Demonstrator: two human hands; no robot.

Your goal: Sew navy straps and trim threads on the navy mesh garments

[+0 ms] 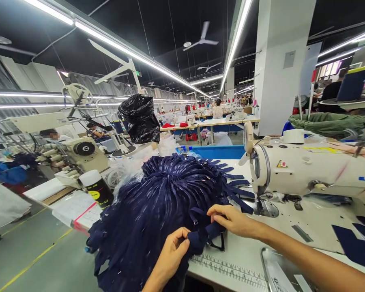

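Between my two hands is a navy fabric strap (197, 240) with small metal fittings. My left hand (173, 252) pinches its near left end between thumb and fingers. My right hand (228, 219) is closed on the strap's upper right part, thumb against fingers. A dark loop with a buckle (219, 243) hangs below the right hand at the table edge. Just behind both hands lies a large heap of navy straps (158, 202), fanned out and spilling over the table's front. To the right stands a white sewing machine (304, 166), its needle area beyond my right hand.
A printed ruler (228, 269) runs along the table's front edge beside a metal tray (280, 269). Cut navy pieces (349, 243) lie at the right. A spray can (95, 188) stands left of the heap; a black plastic bag (140, 119) hangs behind. Other people sit at distant machines.
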